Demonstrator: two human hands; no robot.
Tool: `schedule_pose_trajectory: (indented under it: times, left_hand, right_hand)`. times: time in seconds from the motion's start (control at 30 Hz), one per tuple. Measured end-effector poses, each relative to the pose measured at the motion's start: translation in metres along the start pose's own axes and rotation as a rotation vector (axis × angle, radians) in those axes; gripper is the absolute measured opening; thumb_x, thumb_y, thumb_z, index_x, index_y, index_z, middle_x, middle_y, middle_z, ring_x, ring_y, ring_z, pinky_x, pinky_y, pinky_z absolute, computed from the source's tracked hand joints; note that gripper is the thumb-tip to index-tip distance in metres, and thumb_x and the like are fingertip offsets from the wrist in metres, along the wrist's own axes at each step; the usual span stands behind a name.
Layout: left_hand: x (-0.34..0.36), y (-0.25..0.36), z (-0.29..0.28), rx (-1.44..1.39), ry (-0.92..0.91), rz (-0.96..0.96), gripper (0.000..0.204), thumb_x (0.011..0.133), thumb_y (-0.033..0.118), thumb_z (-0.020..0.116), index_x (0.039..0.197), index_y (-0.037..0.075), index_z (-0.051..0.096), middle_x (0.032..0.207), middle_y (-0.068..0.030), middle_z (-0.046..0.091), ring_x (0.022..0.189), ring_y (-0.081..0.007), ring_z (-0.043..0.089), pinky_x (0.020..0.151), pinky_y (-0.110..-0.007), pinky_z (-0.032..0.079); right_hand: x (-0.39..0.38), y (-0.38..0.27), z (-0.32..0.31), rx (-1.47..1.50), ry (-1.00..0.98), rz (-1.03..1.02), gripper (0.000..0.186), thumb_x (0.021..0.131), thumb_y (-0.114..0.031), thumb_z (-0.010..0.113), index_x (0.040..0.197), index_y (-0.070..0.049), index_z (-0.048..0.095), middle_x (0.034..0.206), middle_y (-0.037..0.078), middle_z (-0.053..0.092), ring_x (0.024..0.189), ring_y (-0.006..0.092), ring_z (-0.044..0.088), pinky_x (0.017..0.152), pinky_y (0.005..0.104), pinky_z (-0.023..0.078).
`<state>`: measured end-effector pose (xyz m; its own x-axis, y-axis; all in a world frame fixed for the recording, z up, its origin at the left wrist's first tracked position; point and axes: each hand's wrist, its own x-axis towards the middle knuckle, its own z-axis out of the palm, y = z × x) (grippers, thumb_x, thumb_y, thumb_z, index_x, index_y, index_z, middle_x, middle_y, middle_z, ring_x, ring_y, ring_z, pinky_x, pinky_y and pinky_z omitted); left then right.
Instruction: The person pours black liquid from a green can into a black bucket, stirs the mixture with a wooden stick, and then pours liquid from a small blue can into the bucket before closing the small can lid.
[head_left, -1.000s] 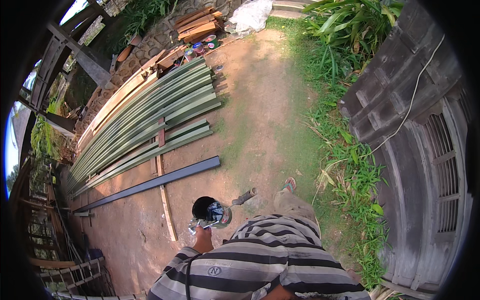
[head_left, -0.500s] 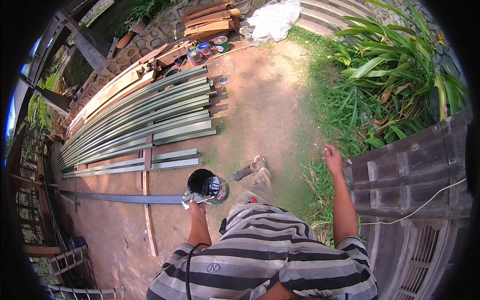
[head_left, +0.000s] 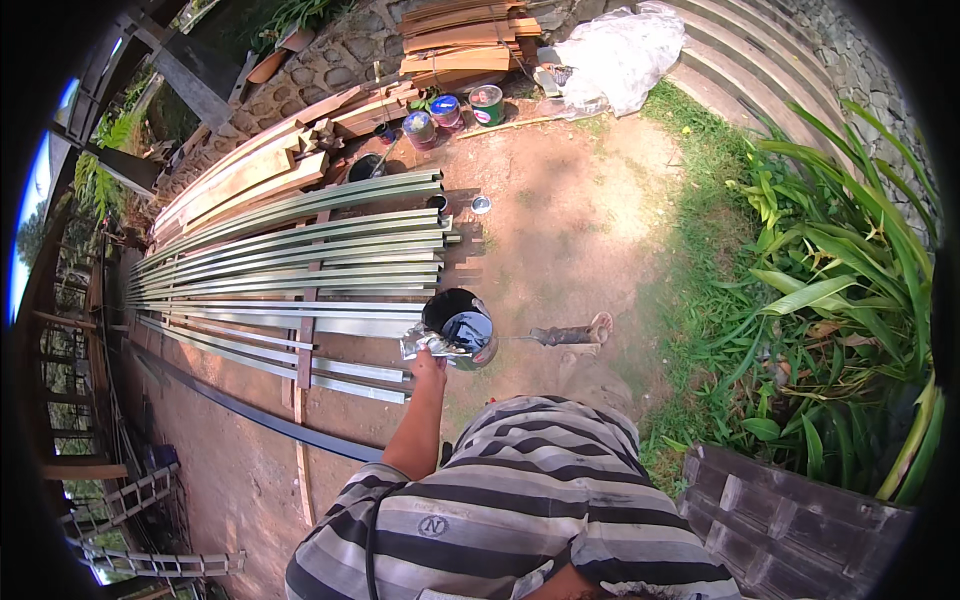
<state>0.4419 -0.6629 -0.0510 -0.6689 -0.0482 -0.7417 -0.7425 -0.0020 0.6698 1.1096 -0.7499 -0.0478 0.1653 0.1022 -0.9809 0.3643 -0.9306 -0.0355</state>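
My left hand is closed at the near left rim of a paint bucket, with my arm stretched forward. Glossy dark paint shows inside the bucket, and its inner wall is coated black. A crumpled, paint-smeared silvery piece lies between my fingers and the rim; what it is I cannot make out. Just left of the bucket end several pale green metal channels, laid side by side. My right hand is out of the picture.
A dark painted metal length lies nearer on the dirt. Several paint cans, timber planks and a plastic sheet are at the back. Leafy plants and a dark wooden panel stand on the right.
I have moved forward and turned, so the scene has shifted. The bucket is carried farther out in front of me in my left hand. My right arm has dropped out of the picture.
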Motion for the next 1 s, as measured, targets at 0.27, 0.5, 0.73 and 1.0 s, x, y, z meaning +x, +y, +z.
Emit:
schedule_pose_trajectory:
  times: [0.27,0.5,0.73,1.0]
  left_hand:
    - [-0.006,0.064,0.29,0.03,-0.092,0.014,0.034,0.099,0.032,0.062,0.119,0.005,0.058,0.11,-0.013,0.061,0.086,-0.0263,0.062,0.067,-0.04,0.054]
    - [0.013,0.15,0.505,-0.075,-0.088,0.063,0.027,0.098,0.027,0.064,0.109,0.003,0.059,0.097,-0.0114,0.063,0.074,-0.0221,0.062,0.061,-0.033,0.052]
    - [0.14,0.178,0.686,-0.202,-0.098,-0.027,0.022,0.099,0.025,0.061,0.116,0.01,0.06,0.104,-0.003,0.066,0.086,-0.0171,0.063,0.071,-0.034,0.053]
    - [0.375,0.12,0.869,-0.353,0.035,-0.094,0.018,0.099,0.017,0.063,0.108,0.001,0.058,0.091,-0.009,0.063,0.074,-0.0195,0.061,0.062,-0.036,0.053]
  right_hand:
    - [0.09,-0.362,-0.073,-0.023,0.089,-0.116,0.021,0.094,-0.021,0.052,0.104,-0.009,0.067,0.079,0.008,0.067,0.062,0.0245,0.066,0.05,0.0416,0.052]
    - [0.034,-0.868,-0.094,-0.165,0.248,-0.848,0.026,0.099,-0.019,0.055,0.121,-0.006,0.061,0.088,0.007,0.067,0.064,0.0155,0.065,0.051,0.032,0.051]
    - [-0.029,-1.181,0.019,-0.386,0.142,-1.009,0.03,0.101,-0.022,0.053,0.127,-0.008,0.059,0.092,0.007,0.069,0.069,0.0129,0.065,0.055,0.0284,0.05]
    - [0.014,-1.224,0.047,-1.6,0.247,-0.549,0.033,0.091,-0.031,0.055,0.109,-0.007,0.07,0.104,0.027,0.068,0.102,0.0419,0.066,0.085,0.0468,0.053]
